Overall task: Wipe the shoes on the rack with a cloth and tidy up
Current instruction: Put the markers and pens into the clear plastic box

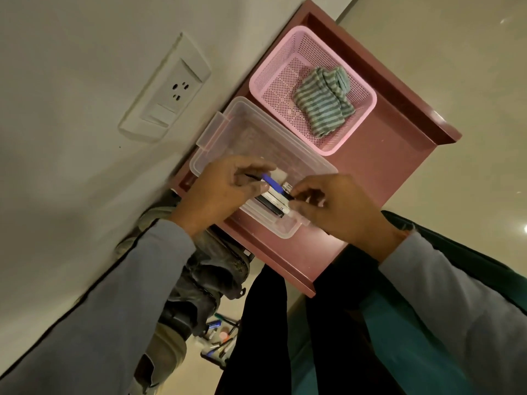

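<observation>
Both hands work over a clear plastic box (256, 155) that stands on the reddish-brown top of the rack (379, 155). The left hand (219, 189) has its fingers (256, 169) curled narrowly around a bundle of pens (273, 201), with a blue pen cap (272, 183) protruding just past the fingertips. The right hand (333, 206) pinches the other end of the same bundle between thumb and fingertips — the bundle lies between the two hands, inside the near end of the box.

Beyond the fingers of both hands, a pink perforated basket (362, 118) sits on the same surface, touching or just beside the far edge of the box. The cloth (322, 104), striped green and grey, lies crumpled inside this basket, well apart from either hand.

The rack top has a raised lip along its edges and stands against a pale wall (71, 67). On the wall, beyond the left fingers, is a white socket and switch plate (165, 89). Below the left wrist, dark shoes (205, 275) are visible on a lower level — details are dim. Further down, a small tray of assorted pens (219, 337) lies on the pale glossy floor (456, 67). Grey sleeves (137, 295) cover both forearms.
</observation>
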